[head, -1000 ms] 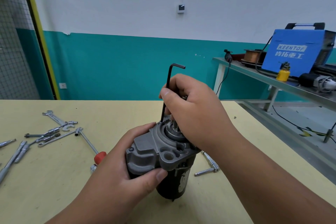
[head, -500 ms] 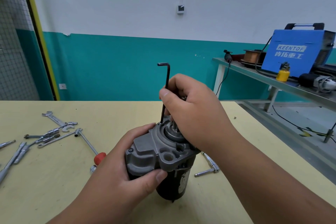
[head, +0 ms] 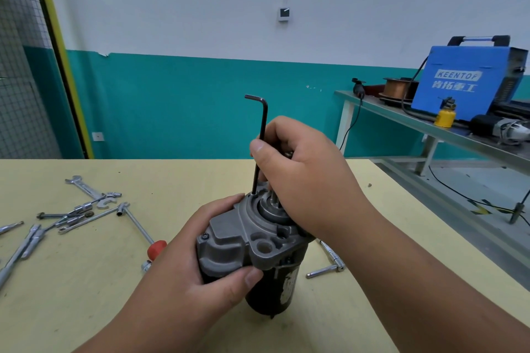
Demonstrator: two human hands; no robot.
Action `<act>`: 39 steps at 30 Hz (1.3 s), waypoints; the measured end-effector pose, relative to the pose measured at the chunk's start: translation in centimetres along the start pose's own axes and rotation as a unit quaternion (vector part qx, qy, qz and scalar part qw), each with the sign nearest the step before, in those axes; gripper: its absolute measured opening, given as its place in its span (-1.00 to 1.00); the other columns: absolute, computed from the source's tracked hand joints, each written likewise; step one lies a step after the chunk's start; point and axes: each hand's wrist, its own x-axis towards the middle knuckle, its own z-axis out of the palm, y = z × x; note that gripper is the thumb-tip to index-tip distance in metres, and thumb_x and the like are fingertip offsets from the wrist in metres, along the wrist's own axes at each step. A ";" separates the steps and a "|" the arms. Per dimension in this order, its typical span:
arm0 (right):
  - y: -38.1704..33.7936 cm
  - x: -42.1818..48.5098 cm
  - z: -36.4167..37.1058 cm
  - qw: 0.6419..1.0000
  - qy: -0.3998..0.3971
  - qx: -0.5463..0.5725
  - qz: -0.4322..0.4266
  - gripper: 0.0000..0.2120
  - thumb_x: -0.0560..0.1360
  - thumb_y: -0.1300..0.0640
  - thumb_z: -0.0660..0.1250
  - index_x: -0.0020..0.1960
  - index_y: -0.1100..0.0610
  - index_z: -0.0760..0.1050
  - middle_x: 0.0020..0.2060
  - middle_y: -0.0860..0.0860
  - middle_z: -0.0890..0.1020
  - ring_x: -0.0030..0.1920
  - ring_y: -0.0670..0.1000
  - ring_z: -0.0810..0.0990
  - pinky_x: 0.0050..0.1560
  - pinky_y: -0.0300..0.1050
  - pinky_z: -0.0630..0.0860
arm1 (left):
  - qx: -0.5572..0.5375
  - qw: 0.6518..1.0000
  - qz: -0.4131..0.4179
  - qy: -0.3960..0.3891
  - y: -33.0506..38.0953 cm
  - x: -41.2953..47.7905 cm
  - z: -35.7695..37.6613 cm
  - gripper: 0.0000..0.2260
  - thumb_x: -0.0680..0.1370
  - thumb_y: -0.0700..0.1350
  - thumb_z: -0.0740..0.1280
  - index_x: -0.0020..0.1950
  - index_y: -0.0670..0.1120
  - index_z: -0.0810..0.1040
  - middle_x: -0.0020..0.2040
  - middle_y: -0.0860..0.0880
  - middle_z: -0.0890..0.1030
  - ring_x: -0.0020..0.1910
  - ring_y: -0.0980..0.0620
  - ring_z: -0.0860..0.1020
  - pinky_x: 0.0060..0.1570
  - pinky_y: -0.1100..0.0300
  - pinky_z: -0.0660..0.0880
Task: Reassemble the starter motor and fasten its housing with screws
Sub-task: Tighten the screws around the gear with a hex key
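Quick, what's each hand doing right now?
Left hand: closed, gripping the starter motor by its grey housing.
Right hand: closed, pinching the hex key, whose tip sits in the housing's top.

The pale yellow table has tools strewn over its left side: an open-end wrench, a tangle of sockets and extension bars just beside it, a ratchet handle near the left edge, and a long bar with a red grip. The starter motor stands on end near the middle, with a bent socket wrench lying just to its right.
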 end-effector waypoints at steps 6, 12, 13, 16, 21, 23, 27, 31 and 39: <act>0.0 0.0 -0.1 1.000 -0.001 0.006 -0.005 -0.78 0.64 0.00 0.29 -0.16 0.02 0.49 -0.25 -0.01 0.62 -0.31 0.01 0.54 -0.26 0.04 0.50 | -0.004 1.000 -0.002 0.000 -0.1 0.0 0.0 -0.37 0.29 0.18 0.62 0.31 0.45 0.49 0.25 0.21 0.69 0.23 0.16 0.68 0.17 0.45 0.50; 0.0 0.0 0.0 1.000 -0.003 0.007 -0.003 -0.81 0.64 0.03 0.27 -0.14 0.04 0.50 -0.25 0.01 0.63 -0.33 0.03 0.53 -0.30 0.03 0.48 | 0.001 1.000 0.004 0.001 -0.3 0.0 0.0 -0.35 0.30 0.20 0.60 0.34 0.44 0.47 0.27 0.20 0.68 0.23 0.14 0.68 0.19 0.29 0.60; 0.1 0.0 0.0 1.000 -0.002 0.005 -0.004 -0.79 0.64 0.03 0.27 -0.16 0.04 0.49 -0.25 0.01 0.62 -0.33 0.02 0.52 -0.30 0.02 0.48 | 0.002 1.000 0.003 0.001 -0.3 0.0 0.0 -0.35 0.30 0.20 0.60 0.34 0.44 0.46 0.27 0.20 0.68 0.24 0.13 0.68 0.22 0.21 0.59; 0.1 0.0 0.0 1.000 0.001 -0.002 -0.002 -0.77 0.63 0.01 0.29 -0.17 0.06 0.46 -0.25 0.02 0.62 -0.32 0.02 0.52 -0.29 0.03 0.48 | 0.002 1.000 0.002 0.002 -0.4 0.0 0.0 -0.34 0.30 0.18 0.61 0.34 0.44 0.47 0.27 0.20 0.68 0.23 0.14 0.68 0.20 0.31 0.59; 0.0 0.0 0.0 1.000 0.001 0.010 -0.005 -0.79 0.64 0.00 0.29 -0.14 0.05 0.49 -0.23 0.04 0.63 -0.31 0.04 0.54 -0.25 0.07 0.52 | -0.001 1.000 -0.002 -0.001 -0.5 0.1 -0.1 -0.35 0.31 0.18 0.61 0.34 0.43 0.47 0.27 0.18 0.68 0.24 0.13 0.67 0.23 0.48 0.46; -0.1 0.0 0.0 1.000 0.000 0.011 -0.004 -0.79 0.64 0.00 0.29 -0.14 0.04 0.49 -0.24 0.03 0.63 -0.31 0.03 0.54 -0.25 0.07 0.52 | -0.001 1.000 -0.002 0.000 -0.5 0.0 -0.1 -0.35 0.31 0.18 0.61 0.35 0.43 0.48 0.27 0.18 0.69 0.24 0.13 0.68 0.23 0.46 0.47; -0.1 0.0 0.0 1.000 0.000 -0.003 0.000 -0.75 0.65 -0.01 0.28 -0.15 0.09 0.48 -0.25 0.05 0.62 -0.30 0.04 0.53 -0.24 0.07 0.50 | -0.003 1.000 0.004 0.000 -0.3 0.1 0.0 -0.35 0.30 0.16 0.62 0.35 0.42 0.48 0.27 0.17 0.69 0.24 0.13 0.68 0.23 0.46 0.47; 0.0 0.0 0.0 1.000 0.003 -0.006 -0.003 -0.74 0.65 -0.03 0.31 -0.15 0.08 0.47 -0.26 0.05 0.62 -0.30 0.04 0.54 -0.25 0.05 0.49 | -0.001 1.000 0.002 0.005 -0.5 0.0 0.0 -0.36 0.31 0.16 0.61 0.35 0.42 0.48 0.27 0.17 0.69 0.23 0.13 0.68 0.24 0.45 0.47; 0.1 0.1 0.0 1.000 -0.003 0.017 -0.003 -0.81 0.64 0.03 0.28 -0.15 -0.02 0.50 -0.26 -0.02 0.64 -0.34 0.01 0.56 -0.29 0.00 0.48 | 0.002 1.000 0.006 0.005 -0.6 -0.1 -0.1 -0.35 0.31 0.17 0.61 0.35 0.42 0.48 0.28 0.18 0.68 0.24 0.11 0.68 0.24 0.19 0.59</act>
